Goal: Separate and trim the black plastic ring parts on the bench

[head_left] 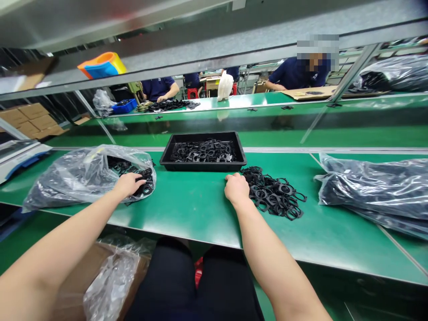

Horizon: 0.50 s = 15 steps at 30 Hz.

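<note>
My left hand (129,184) reaches into the mouth of a clear plastic bag (73,174) on the left, fingers bent around black ring-shaped parts (147,176) there. At the left edge of a loose pile of the same flat black parts (276,194) is my right hand (237,187). Its fingers are curled, and what they hold, if anything, is hidden. Beyond both hands, a black tray (203,166) holds many more of these parts.
A filled plastic bag (374,187) lies at the right. A green conveyor belt (214,129) with scattered black parts runs behind the bench, under a metal shelf (187,67). Co-workers sit across it. A scale-like device (23,156) stands far left; an open carton (76,276) is below.
</note>
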Tool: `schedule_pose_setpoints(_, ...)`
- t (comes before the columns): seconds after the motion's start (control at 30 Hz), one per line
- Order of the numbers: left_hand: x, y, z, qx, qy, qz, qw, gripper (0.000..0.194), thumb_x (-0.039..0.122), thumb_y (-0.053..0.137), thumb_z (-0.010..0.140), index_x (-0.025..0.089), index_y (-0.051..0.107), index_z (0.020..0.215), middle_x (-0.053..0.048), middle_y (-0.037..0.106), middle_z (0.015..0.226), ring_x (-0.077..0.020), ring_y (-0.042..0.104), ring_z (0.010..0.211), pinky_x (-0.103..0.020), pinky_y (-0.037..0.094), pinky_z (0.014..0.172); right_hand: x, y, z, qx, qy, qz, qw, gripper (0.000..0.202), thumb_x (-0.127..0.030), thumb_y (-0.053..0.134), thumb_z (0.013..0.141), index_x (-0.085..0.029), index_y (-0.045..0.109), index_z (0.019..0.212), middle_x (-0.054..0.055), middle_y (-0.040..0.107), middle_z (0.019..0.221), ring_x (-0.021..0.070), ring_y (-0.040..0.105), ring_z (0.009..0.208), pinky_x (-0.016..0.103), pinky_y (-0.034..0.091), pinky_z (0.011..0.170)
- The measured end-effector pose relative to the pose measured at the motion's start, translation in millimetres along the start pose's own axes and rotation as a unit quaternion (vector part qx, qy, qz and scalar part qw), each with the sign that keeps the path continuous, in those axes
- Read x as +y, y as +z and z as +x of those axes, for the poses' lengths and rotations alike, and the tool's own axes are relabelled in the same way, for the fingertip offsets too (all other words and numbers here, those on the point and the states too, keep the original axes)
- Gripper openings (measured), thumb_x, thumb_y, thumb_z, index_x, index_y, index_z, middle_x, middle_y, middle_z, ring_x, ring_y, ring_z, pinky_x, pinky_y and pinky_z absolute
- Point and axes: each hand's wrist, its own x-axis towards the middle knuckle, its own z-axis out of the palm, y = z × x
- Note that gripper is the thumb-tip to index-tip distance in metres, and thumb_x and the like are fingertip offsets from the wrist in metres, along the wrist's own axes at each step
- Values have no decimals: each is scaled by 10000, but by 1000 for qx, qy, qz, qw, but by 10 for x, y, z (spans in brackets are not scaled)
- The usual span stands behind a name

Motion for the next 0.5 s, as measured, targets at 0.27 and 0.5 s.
schedule_pose_setpoints(0.27,89,-125,34,55,-47,4,997,436,488,461,778,202,697,1008,-126,711,1011,-297,643,917,-340,461,781,-43,41,-10,22,-45,17,999,342,-85,424,804,-169,654,1043,144,583,1020,258,507,951,341,387,772)
schedule_pose_setpoints(0.5,-28,16,104,41,-32,-74,996,379,495,615,649,212,684,891,-91,717,776,-328,641,852,-422,467,794,-182,-70,-310,60,-60,-66,994,251,-211,428,857,-119,624,984,180,551,1044,289,464,985,396,362,787)
